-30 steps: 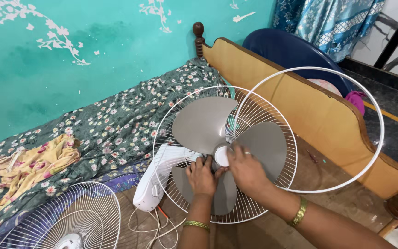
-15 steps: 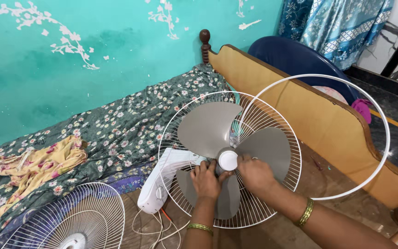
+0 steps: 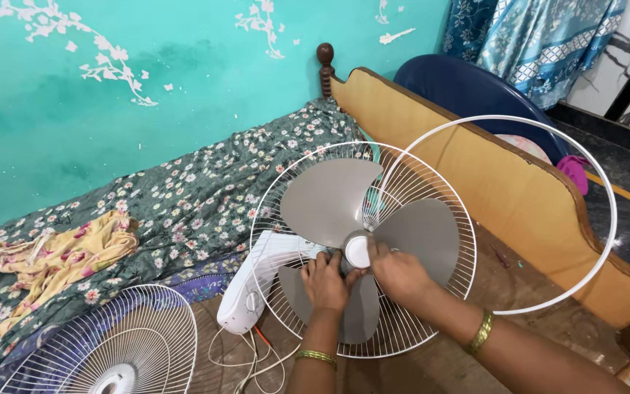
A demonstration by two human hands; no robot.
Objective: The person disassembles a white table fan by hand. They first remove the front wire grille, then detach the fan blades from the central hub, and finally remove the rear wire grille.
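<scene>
Both hands meet at the hub of a table fan lying on its back on the bed. The left hand (image 3: 324,281) rests on the lower grey blade (image 3: 362,314), its fingers curled against the side of the hub, pinching it. The right hand (image 3: 398,273) comes in from the right, its thumb and fingers closed around the white round cap (image 3: 357,251) at the centre of the blades. The three grey blades sit inside the white rear wire guard (image 3: 286,175), which lies near the bed's foot end, close to the yellow wooden footboard (image 3: 475,168). The fan's white motor housing (image 3: 246,292) sticks out to the left of the guard, with its cord (image 3: 238,361) trailing toward the near edge of the bed. A loose white ring (image 3: 592,168) leans against the footboard, overlapping the guard's right side. A second wire guard (image 3: 111,343) lies at the near left corner, and a yellow flowered cloth (image 3: 52,255) lies on the green floral bedsheet (image 3: 184,190) toward the left edge.
</scene>
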